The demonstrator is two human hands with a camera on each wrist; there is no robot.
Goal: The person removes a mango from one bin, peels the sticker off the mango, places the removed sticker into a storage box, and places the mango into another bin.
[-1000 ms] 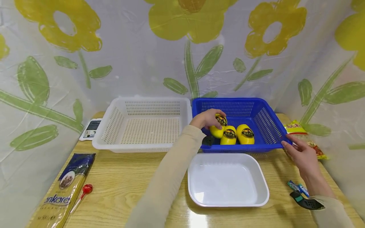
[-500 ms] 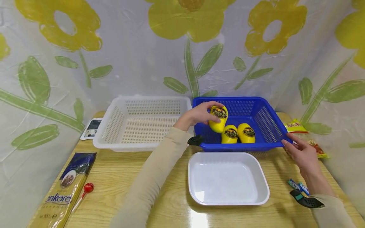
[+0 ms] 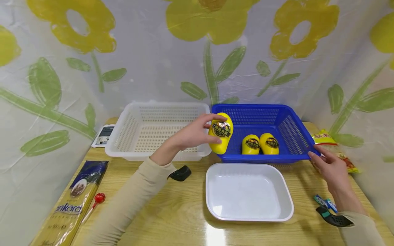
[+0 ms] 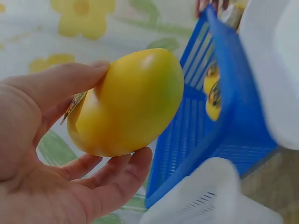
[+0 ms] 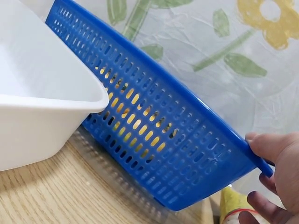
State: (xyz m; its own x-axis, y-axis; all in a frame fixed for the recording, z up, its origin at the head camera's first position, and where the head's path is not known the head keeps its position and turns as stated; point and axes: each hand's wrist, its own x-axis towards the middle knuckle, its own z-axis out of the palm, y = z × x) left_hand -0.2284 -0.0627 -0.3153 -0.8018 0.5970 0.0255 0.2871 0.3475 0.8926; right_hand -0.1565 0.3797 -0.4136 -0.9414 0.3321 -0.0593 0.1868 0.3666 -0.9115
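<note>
"Yellow mango [image 3: 224, 131]: how recorded?"
"One, labelled; raised, clamped in the left grip [image 3: 194, 135]. White basket [image 3: 129, 154] sited at nine o'clock, blue basket [image 3: 289, 158] at three."
"Blue basket's contents?"
"Two more mangoes [image 3: 250, 147], laid side by side at six o'clock; rim pinched at four o'clock by the right grip [image 3: 333, 171]."
"White tray [image 3: 249, 191]?"
"Set on the counter [image 3: 184, 212], at six o'clock from the blue basket."
</note>
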